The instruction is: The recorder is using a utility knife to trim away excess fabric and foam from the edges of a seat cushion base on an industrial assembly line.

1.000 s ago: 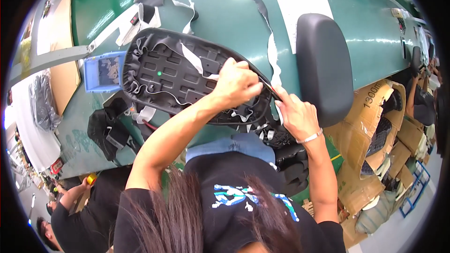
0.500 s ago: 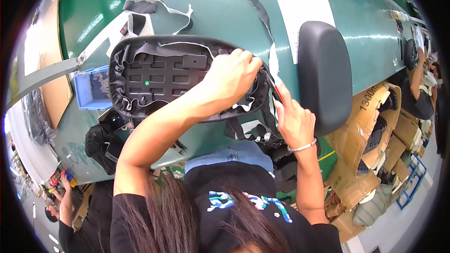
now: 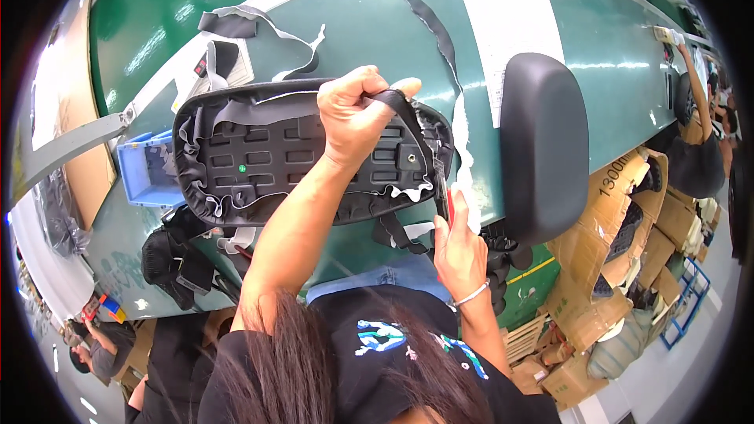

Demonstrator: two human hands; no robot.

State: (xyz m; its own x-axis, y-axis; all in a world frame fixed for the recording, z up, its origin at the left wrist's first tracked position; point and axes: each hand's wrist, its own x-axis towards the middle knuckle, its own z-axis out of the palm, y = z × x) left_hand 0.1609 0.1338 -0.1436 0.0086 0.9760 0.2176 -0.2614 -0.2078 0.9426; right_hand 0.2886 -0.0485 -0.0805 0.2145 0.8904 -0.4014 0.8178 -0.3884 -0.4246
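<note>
Face down on the green table lies an oval black chair cushion [image 3: 298, 155], its ribbed plastic back showing and gathered black fabric around the rim. My left hand [image 3: 353, 114] is closed round a black fabric strip [image 3: 410, 116], pulled up from the cushion's right end. In my right hand [image 3: 462, 247] is a slim knife [image 3: 450, 206] with a red and black handle. Its blade touches or nearly touches the fabric at the right rim; the exact contact is hard to see. A long cut-off strip, black and white [image 3: 440, 35], lies beyond the knife.
A smooth black cushion [image 3: 543, 149] stands at the right beside a white paper sheet [image 3: 510, 23]. More fabric scraps [image 3: 229, 23] lie at the back left. A blue bin [image 3: 145, 171] is left, black mesh parts [image 3: 174, 255] nearer me. Cardboard boxes [image 3: 609, 243] flank the table; other people work nearby.
My left hand has moved left and up, drawing the fabric strip away from the rim. My right hand and the knife have come down and nearer me. The view has shifted slightly.
</note>
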